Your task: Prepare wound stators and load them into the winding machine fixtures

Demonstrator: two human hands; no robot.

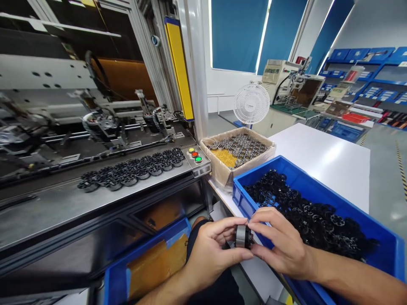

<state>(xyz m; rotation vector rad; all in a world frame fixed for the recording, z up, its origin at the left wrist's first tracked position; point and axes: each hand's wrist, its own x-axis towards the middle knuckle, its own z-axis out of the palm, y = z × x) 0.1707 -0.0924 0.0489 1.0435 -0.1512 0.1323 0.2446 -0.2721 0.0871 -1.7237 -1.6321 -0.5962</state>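
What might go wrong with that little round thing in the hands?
The round part sits between the fingers of the left hand and right hand, over the lap, so it might slip and drop. Also, the rows of black parts stand loose on the metal ledge; a bump might knock some off.

Left hand point(211, 248) and right hand point(280, 243): two hands, with one round part point(242, 236) between them. Buttons: three — one yellow button point(191, 150), one red button point(195, 154), one green button point(198, 159). Fan point(252, 103): one. Cardboard box point(220, 170): one. Large blue bin point(241, 197): one. Blue blinds point(238, 34): three. Round parts on the metal ledge point(57, 212): over a dozen, overlapping. Black parts point(318, 214) in the bin and grey parts point(246, 146) in the box — too many to count.
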